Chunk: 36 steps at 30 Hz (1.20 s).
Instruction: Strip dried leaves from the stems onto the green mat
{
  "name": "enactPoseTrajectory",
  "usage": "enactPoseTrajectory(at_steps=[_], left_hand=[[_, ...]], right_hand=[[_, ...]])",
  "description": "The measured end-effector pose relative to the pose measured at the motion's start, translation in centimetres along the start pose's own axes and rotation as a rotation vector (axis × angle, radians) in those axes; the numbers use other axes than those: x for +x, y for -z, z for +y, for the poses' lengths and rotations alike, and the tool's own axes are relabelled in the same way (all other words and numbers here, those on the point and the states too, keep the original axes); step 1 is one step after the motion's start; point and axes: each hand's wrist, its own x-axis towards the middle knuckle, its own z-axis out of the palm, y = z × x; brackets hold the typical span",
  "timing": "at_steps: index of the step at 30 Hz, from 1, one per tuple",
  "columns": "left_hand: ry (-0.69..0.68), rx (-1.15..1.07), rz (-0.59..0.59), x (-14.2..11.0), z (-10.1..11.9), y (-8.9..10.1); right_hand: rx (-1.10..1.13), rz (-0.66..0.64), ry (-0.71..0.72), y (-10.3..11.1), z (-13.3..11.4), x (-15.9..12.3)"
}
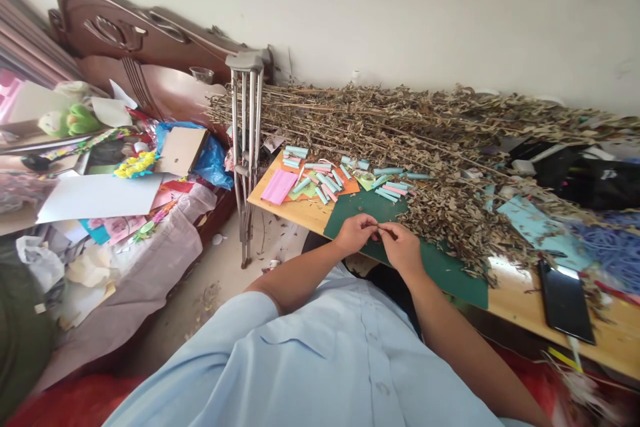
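Note:
My left hand point(354, 233) and my right hand point(401, 247) meet over the dark green cutting mat point(450, 270) at the table's near edge. Both have fingers pinched together on a thin small thing between them, too small to name. Beyond the hands lie several rolled paper tubes point(327, 181) in teal and pink on coloured sheets, with a pink paper stack point(279, 186) at the left. A big heap of dried leafy branches point(400, 127) covers the back of the wooden table point(300, 210).
A pair of metal crutches point(246, 147) leans at the table's left corner. A black phone point(565, 301) lies at the right front. A cluttered bed point(125, 233) with papers and toys fills the left. Black bags point(590, 177) sit far right.

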Motion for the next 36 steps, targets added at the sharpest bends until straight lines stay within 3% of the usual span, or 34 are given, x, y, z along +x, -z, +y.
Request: enactPoseTrajectory(at_steps=[3, 6, 11, 18, 22, 25, 28, 32, 36], left_hand=[[0.026, -0.065, -0.03, 0.1, 0.0, 0.0], [0.021, -0.108, -0.046, 0.3, -0.2, 0.0], [0.03, 0.021, -0.061, 0.3, -0.2, 0.1], [-0.152, 0.413, -0.011, -0.2, 0.5, -0.2], [-0.21, 0.475, -0.003, -0.1, 0.5, -0.3], [-0.098, 0.374, 0.022, 0.1, 0.6, -0.2], [-0.03, 0.241, 0.013, 0.4, 0.5, -0.1], [-0.063, 0.15, 0.002, 0.5, 0.4, 0.2], [-0.074, 0.126, -0.018, 0.5, 0.1, 0.4]], right_hand=[[-0.112, 0.001, 0.171, 0.2, -0.2, 0.1], [-0.174, -0.01, 0.226, 0.2, -0.1, 0.1], [-0.256, 0.014, 0.16, 0.3, 0.4, 0.0], [-0.314, 0.017, 0.106, 0.5, 0.6, -0.3], [-0.109, 0.06, -0.048, 0.0, 0.5, -0.1], [0.268, 0.089, -0.286, -0.4, 0.4, 0.4], [0.511, 0.15, -0.416, -0.6, 0.4, 0.9], [0.575, 0.146, -0.442, -0.7, 0.6, 1.1], [0.503, 0.123, -0.405, -1.0, 1.1, 0.9]])
